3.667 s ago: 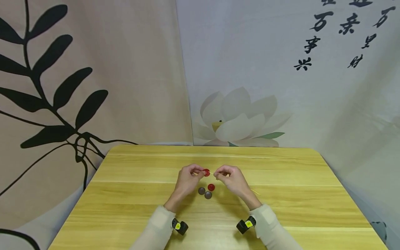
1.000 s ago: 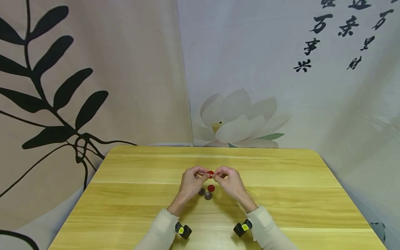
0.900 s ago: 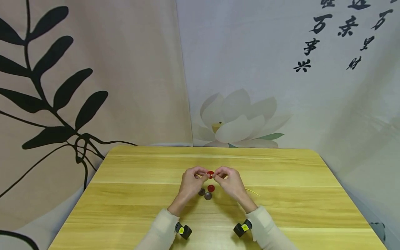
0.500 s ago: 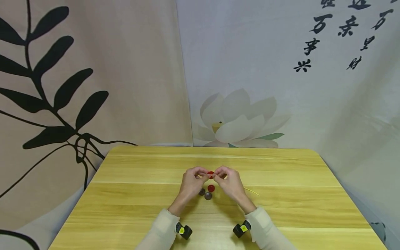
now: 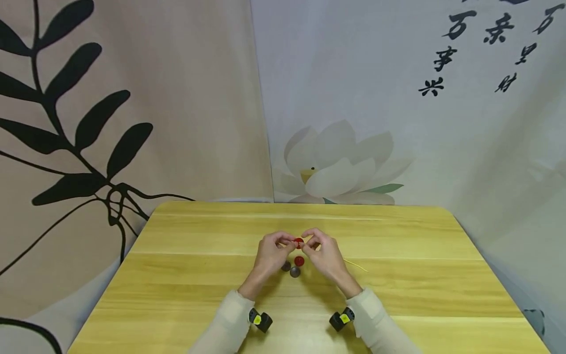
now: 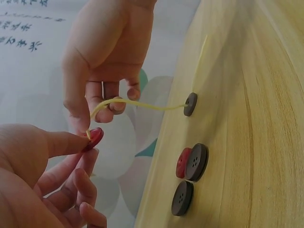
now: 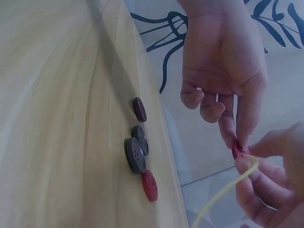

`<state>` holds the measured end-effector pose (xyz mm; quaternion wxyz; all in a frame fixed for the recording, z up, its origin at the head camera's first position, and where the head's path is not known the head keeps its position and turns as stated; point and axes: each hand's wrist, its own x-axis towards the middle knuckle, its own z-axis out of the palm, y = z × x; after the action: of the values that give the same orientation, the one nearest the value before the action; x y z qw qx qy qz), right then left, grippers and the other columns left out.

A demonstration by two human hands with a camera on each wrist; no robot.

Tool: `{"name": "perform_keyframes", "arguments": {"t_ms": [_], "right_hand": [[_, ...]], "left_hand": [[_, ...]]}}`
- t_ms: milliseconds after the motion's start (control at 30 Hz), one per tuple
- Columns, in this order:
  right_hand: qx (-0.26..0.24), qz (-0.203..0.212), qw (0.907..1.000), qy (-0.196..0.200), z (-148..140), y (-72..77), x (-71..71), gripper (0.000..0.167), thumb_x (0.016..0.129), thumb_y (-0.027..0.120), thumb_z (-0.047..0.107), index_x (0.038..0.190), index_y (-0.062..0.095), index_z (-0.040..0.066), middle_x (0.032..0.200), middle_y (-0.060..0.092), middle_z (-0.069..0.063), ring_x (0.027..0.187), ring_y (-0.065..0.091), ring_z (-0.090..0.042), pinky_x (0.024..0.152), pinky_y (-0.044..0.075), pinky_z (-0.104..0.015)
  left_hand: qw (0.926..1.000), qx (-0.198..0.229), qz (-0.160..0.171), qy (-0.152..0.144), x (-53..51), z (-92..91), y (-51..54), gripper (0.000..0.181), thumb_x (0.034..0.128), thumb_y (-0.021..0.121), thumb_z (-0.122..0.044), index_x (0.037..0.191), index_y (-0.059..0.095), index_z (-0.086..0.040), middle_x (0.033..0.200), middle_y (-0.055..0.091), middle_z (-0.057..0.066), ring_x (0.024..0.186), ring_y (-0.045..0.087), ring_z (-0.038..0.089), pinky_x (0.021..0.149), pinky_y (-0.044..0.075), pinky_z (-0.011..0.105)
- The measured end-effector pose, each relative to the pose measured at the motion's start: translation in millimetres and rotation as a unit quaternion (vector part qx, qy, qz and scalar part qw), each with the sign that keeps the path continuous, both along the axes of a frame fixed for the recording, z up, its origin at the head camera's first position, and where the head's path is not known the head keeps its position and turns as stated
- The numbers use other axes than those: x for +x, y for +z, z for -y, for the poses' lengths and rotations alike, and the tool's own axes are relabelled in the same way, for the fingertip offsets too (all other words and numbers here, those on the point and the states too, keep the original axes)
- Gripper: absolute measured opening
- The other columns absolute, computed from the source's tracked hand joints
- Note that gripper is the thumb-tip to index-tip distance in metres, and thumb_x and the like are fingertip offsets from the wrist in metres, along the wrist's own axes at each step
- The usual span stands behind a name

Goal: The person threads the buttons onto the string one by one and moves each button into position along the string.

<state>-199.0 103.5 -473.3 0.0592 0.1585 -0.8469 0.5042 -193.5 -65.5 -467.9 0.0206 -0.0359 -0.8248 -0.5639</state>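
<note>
Thumb and fingertips of the left hand (image 5: 269,253) pinch a red button (image 6: 95,138) just above the table. Facing it, the right hand (image 5: 325,255) has its fingertips at the button, holding a yellow string (image 6: 142,105) against its face. Whether the string passes through a hole is hidden by fingers. Farther along, the string runs through a dark button (image 6: 190,104) on the table below the right hand. Below the hands lie another red button (image 5: 299,261) and two dark grey buttons (image 5: 295,272).
In the right wrist view a dark purplish button (image 7: 139,109) lies beyond the grey ones, on the left hand's side. The string's loose tail (image 5: 355,265) lies on the wooden table (image 5: 420,295) beside the right wrist. A printed curtain (image 5: 199,98) hangs behind the table.
The two hands, apart with string between them 3.7 seconds ago, are now together at the red button. In the last half second the right index finger has lifted slightly. The head view has tilted.
</note>
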Motion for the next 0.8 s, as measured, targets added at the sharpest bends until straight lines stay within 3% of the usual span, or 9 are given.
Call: {"name": "perform_keyframes", "arguments": {"t_ms": [333, 567, 800], "right_hand": [[0.024, 0.021, 0.9991, 0.028, 2.3, 0.4, 0.4, 0.037, 0.083, 0.072, -0.001, 0.119, 0.061, 0.005, 0.072, 0.062, 0.005, 0.069, 0.056, -0.011, 0.063, 0.046, -0.025], [0.043, -0.005, 0.9990, 0.013, 5.5, -3.8, 0.6, 0.035, 0.081, 0.077, 0.001, 0.113, 0.063, 0.007, 0.070, 0.060, 0.007, 0.064, 0.055, -0.007, 0.058, 0.045, -0.022], [0.056, -0.054, 0.9969, 0.007, 8.0, -8.9, 1.0, 0.034, 0.082, 0.079, 0.004, 0.112, 0.064, 0.003, 0.069, 0.062, 0.005, 0.060, 0.054, -0.005, 0.054, 0.043, -0.020]], "left_hand": [[0.9999, 0.006, 0.013, -0.002, -2.7, 1.6, 2.3, 0.007, 0.0892, 0.072, -0.014, 0.094, 0.074, -0.010, 0.085, 0.069, 0.001, 0.070, 0.057, 0.015, 0.058, 0.047, 0.028], [0.9999, 0.001, 0.014, 0.000, -2.2, 0.6, 3.9, 0.006, 0.0883, 0.073, -0.014, 0.093, 0.074, -0.010, 0.085, 0.070, 0.001, 0.077, 0.060, 0.017, 0.067, 0.048, 0.031], [0.9998, -0.001, 0.017, 0.005, 0.5, 0.6, 3.4, 0.006, 0.0877, 0.072, -0.013, 0.092, 0.074, -0.009, 0.084, 0.070, 0.001, 0.075, 0.058, 0.015, 0.064, 0.047, 0.029]]}}
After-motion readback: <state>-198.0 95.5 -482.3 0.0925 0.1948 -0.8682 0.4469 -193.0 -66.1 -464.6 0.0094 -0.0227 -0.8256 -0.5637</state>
